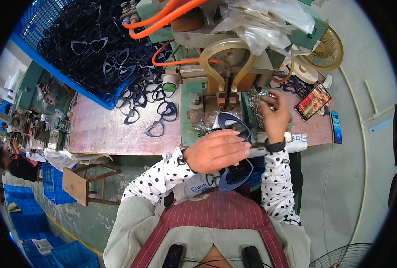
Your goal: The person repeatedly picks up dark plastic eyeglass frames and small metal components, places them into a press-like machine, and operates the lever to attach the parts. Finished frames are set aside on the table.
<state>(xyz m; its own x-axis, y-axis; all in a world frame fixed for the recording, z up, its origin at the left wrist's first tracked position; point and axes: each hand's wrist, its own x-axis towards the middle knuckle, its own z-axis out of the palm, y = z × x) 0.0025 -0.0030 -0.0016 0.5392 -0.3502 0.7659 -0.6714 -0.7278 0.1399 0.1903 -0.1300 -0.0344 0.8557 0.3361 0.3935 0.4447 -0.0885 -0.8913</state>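
The biggest thing is the pink table, and it holds almost all the stuff up, close to the person. The green and grey machine stands on it right in front of the body, likely so both hands can get to its low metal part. Next is the big blue basket, up on the left, and its high sides seem good for holding in a huge pile of dark frames. A few loose frames lie on the table between the basket and the machine, which looks like a handy spot to grab from. One dark blue frame with two heart holes is in the left hand. It points up and down, with one heart near the machine and the other near the apron, maybe because holding the middle leaves both ends free. The left hand's long fingers are straight and close together on top of it; the thumb is hidden, so I can't tell how it presses. The right hand is up beside the machine with its fingers bent, and I can't tell if they pinch anything. The phone leans off to the right, probably out of the way. Smallest are the shiny metal bits, heaped just beside the right hand, so they seem easy to reach.
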